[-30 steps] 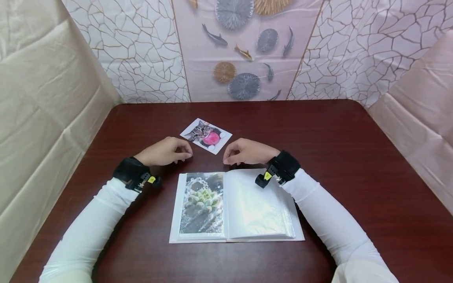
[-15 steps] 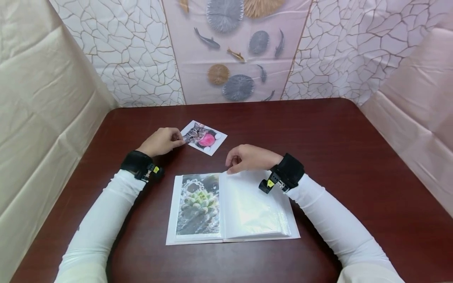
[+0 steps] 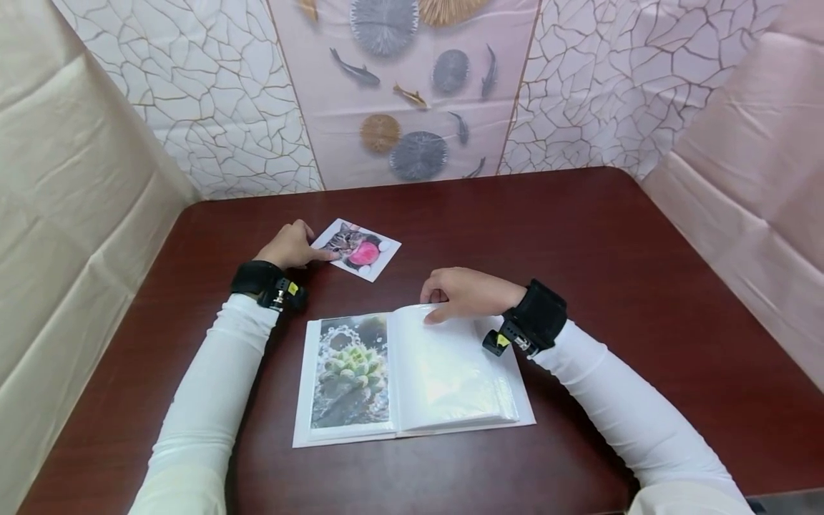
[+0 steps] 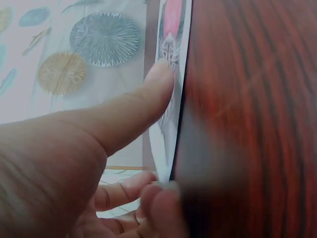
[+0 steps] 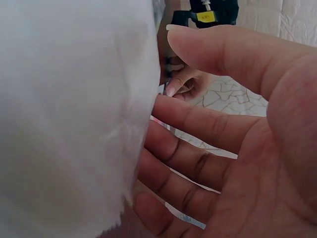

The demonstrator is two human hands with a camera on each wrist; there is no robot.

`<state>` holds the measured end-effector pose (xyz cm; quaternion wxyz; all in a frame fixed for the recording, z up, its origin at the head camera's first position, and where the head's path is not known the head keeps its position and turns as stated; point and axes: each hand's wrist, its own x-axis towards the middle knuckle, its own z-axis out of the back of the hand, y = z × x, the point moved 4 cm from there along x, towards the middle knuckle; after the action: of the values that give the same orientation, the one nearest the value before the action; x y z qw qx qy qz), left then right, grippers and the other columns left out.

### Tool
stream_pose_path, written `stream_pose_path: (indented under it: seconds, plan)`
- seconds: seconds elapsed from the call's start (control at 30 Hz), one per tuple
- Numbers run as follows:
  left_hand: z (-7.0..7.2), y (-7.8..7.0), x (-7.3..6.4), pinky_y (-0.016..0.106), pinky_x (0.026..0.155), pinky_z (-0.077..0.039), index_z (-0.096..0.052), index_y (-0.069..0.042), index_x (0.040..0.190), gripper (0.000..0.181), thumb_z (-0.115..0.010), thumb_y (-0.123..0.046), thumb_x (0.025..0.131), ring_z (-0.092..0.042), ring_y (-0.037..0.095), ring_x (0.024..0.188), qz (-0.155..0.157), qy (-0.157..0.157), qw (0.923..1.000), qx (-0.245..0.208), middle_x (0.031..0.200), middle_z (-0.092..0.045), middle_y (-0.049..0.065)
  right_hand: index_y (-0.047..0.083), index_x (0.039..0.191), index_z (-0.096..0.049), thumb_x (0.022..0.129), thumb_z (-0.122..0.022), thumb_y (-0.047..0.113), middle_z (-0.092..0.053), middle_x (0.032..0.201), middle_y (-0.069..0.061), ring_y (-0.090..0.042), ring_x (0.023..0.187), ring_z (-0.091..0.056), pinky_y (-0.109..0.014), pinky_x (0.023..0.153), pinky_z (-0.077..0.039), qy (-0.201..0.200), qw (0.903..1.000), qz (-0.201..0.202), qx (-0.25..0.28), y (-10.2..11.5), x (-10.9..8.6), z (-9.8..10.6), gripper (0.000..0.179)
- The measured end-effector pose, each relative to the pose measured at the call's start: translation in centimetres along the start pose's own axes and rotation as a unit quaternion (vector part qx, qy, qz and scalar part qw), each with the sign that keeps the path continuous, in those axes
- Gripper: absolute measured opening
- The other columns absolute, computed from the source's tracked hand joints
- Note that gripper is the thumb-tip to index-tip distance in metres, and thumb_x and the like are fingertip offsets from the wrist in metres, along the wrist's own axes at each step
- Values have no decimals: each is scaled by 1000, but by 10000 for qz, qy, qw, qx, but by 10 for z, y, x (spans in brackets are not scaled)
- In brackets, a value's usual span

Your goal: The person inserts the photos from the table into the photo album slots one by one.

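A small cat photo point(image 3: 363, 252) with a bright pink patch and white border lies towards the back of the table. My left hand point(image 3: 290, 247) pinches its left corner; in the left wrist view the thumb point(image 4: 158, 89) lies on the picture and the fingertips are at its edge. An open photo album point(image 3: 302, 400) lies nearer me, a succulent picture point(image 3: 350, 368) in its left page. My right hand point(image 3: 473, 292) is at the top edge of the blank right-hand sleeve page point(image 3: 444, 372). In the right wrist view its fingertips reach behind that page point(image 5: 74, 124), thumb apart from it.
The dark red-brown wooden table point(image 3: 579, 236) extends around the album. Patterned cloth point(image 3: 225, 107) hangs behind it, and pale cloth point(image 3: 77, 214) slopes along the left side. Each wrist wears a black camera band point(image 3: 541, 315).
My left hand has moved to the cat photo's left corner and taken hold of it. My right hand has come down onto the album's top edge. The head view has shifted slightly.
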<state>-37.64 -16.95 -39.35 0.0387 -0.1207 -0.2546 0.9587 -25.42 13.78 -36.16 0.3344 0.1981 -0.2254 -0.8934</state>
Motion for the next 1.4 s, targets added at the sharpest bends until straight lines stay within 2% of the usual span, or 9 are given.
stream_pose_path:
  seconds: [0.17, 0.23, 0.43, 0.6, 0.77, 0.9, 1.0, 1.2, 1.4]
  plan:
    - [-2, 3, 4, 26, 61, -49, -65, 6, 114, 57, -79, -43, 88, -60, 22, 69, 72, 11, 10000, 54, 95, -64, 17, 9, 113, -71, 90, -78, 27, -61, 103, -5, -18, 93, -53, -31, 84, -47, -9, 9998, -120, -140, -3, -8, -1, 29]
    - [-2, 4, 3, 28, 62, -47, -65, 6, 110, 56, -79, -43, 87, -57, 23, 72, 41, -72, 9999, 78, 89, -61, 14, 10, 115, -71, 90, -78, 27, -60, 104, -5, -18, 94, -53, -31, 84, -47, -20, 9996, -206, -177, -4, -10, -1, 30]
    - [-7, 4, 0, 37, 79, -41, -42, 2, 117, 61, -78, -39, 88, -50, 31, 93, 65, -261, 9996, -51, 103, -52, 18, 12, 115, -69, 92, -76, 22, -62, 107, -5, -19, 95, -54, -33, 86, -47, -179, 9997, -159, 6, -9, -16, 0, 26]
    - [-9, 8, -2, 38, 81, -42, -49, 4, 125, 59, -76, -36, 91, -53, 30, 93, -215, -382, 9990, -46, 109, -59, 20, 12, 114, -69, 93, -75, 21, -62, 106, -6, -19, 94, -54, -35, 86, -47, -251, 9996, -38, 140, -9, -17, 1, 23]
    - [-10, 10, -4, 30, 73, -53, -50, 6, 135, 52, -70, -24, 97, -66, 22, 82, -539, -361, 9938, -904, 113, -63, 22, 11, 112, -70, 93, -75, 19, -62, 104, -5, -18, 93, -54, -34, 85, -48, -378, 9992, -55, 105, -10, -15, 2, 21]
    - [-10, 7, -5, 24, 64, -50, -50, 5, 130, 37, -62, -14, 101, -66, 14, 73, -696, -347, 9839, -1607, 107, -62, 20, 11, 110, -71, 92, -75, 18, -63, 102, -4, -18, 90, -55, -33, 84, -48, -442, 9990, -12, 66, -9, -13, 2, 19]
    - [-10, 1, -5, 24, 65, -49, -51, 2, 131, 35, -61, -14, 102, -64, 13, 75, -808, -402, 9791, -1825, 107, -62, 17, 11, 107, -72, 92, -75, 18, -63, 99, -3, -16, 89, -56, -32, 82, -49, -479, 9988, 40, 14, -10, -13, 2, 17]
    - [-8, -15, -9, 29, 71, -50, -52, -3, 133, 36, -61, -19, 102, -65, 24, 83, -1017, -456, 9714, -2096, 106, -64, 16, 11, 106, -74, 91, -76, 15, -65, 99, -3, -16, 88, -56, -31, 81, -50, -638, 9979, 59, -41, -9, -12, 5, 16]
    - [-9, -30, -17, 28, 71, -49, -53, -5, 134, 36, -62, -19, 102, -67, 29, 87, -1182, -329, 9646, -2333, 110, -66, 15, 8, 107, -75, 91, -75, 11, -66, 99, -4, -17, 89, -58, -32, 82, -51, -792, 9968, 79, -37, -6, -13, 8, 16]
